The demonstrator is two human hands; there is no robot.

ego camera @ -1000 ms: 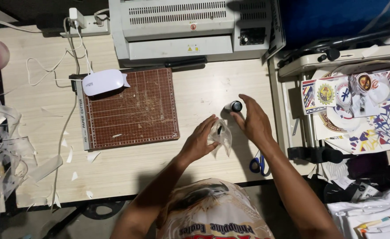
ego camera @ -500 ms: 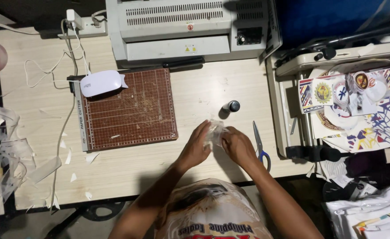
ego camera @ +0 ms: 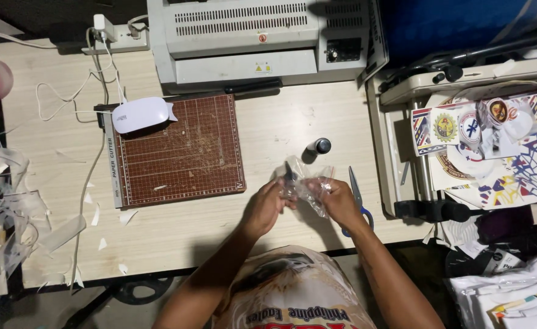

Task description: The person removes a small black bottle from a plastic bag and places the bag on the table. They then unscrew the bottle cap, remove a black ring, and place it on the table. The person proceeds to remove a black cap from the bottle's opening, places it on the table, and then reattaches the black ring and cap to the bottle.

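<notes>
Plastic bag, clear and crumpled, sits between both hands above the table's front half; left hand pinches its left side, fingers pressed together; right hand grips its right side, fingers curled shut on the film; scissors lie just beside the right hand, near the table's right edge; a small bottle stands near, behind the bag; the cutter lies well apart to the left, with bare tabletop between; paper scraps dot the left front edge.
</notes>
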